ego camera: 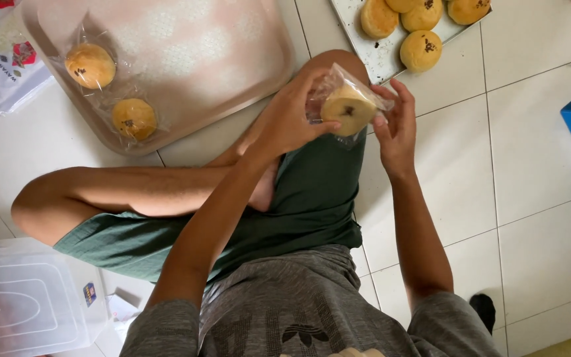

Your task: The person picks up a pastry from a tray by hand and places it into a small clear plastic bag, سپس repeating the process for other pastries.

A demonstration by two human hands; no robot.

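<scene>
Bun [347, 110] in clear wrapper [330, 82], left hand [285, 122], right hand [396, 129]

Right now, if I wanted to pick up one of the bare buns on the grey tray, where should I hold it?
Probably take the nearest bun by its round sides, coming from above at the grey tray's open lower edge. Its top is domed and its near side is free of the other buns.

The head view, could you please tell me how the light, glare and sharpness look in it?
Head view: soft, even daylight with faint shadows on the white tiled floor; mild glare on the pink tray and on the clear wrapper round the pastry held between left hand and right hand; the hands are fairly sharp, the grey shirt near the lens looks softer.
</scene>
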